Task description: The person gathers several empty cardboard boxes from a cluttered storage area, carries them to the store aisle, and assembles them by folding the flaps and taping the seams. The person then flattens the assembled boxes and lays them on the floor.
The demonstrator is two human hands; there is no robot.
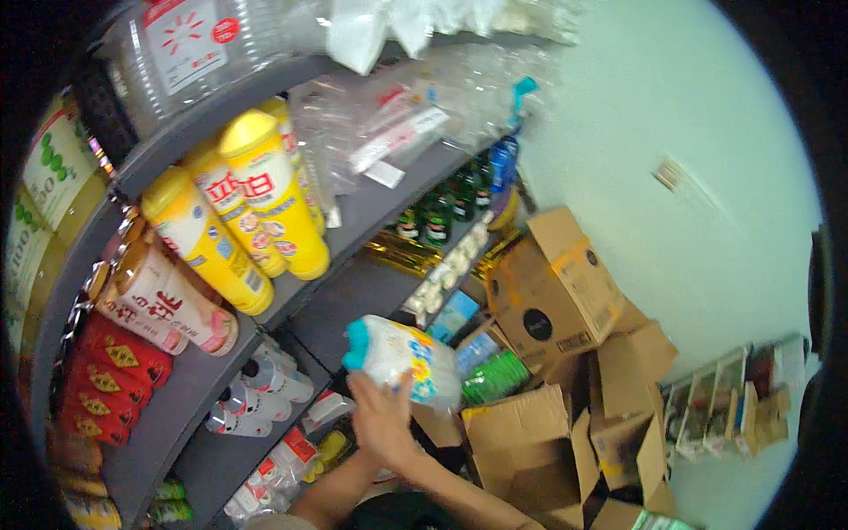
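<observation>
One hand (382,422) is up in front of the grey shelving unit (190,389), fingers spread and wrapped around the lower edge of a soft white plastic multipack with a turquoise end and a yellow-and-blue printed face (402,358). The forearm comes in from the lower edge, but I cannot tell whether this is the left hand or the right, and no second hand shows. The pack sits directly above the palm, held clear of the shelves, just right of the shelf board. Its long axis runs nearly level, turquoise end pointing left toward the shelves, printed end pointing right toward the open brown cardboard boxes (548,291). Up the shelving, well apart from the pack, lie tall yellow squeeze bottles (274,199).
</observation>
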